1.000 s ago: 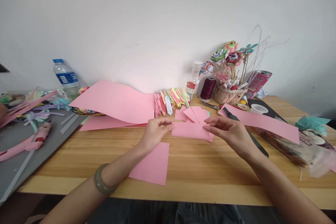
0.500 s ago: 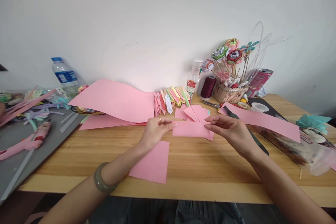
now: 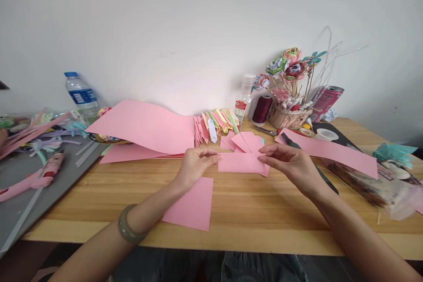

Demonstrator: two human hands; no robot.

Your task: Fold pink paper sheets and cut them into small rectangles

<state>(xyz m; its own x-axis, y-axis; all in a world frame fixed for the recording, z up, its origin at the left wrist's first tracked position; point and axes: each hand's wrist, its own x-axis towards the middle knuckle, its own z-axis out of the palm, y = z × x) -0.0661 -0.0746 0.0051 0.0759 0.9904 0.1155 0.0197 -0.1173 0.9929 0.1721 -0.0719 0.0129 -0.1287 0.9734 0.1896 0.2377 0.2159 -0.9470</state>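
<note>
Between my two hands I hold a small pink paper rectangle (image 3: 241, 164), its long side level. My left hand (image 3: 194, 165) pinches the upper left corner between thumb and fingers. At the upper right corner, my right hand (image 3: 291, 163) pinches the same piece. Several pink paper pieces (image 3: 247, 142) lie just behind it in an overlapping pile. Closer to the table's front edge, partly under my left forearm, lies a pink paper square (image 3: 191, 209). A dark-handled tool (image 3: 325, 180) lies partly hidden behind my right hand.
Large pink sheets (image 3: 148, 125) and a bunch of folded paper strips (image 3: 220, 123) lie at the back. A basket of paper flowers (image 3: 289, 116), a thread spool (image 3: 262, 110) and scissors (image 3: 264, 130) are back right. A pink glue gun (image 3: 42, 178) rests on a grey board (image 3: 72, 172) at left.
Almost nothing differs. Both hands keep their pinch on the pink paper, which has shifted very slightly to the right.
</note>
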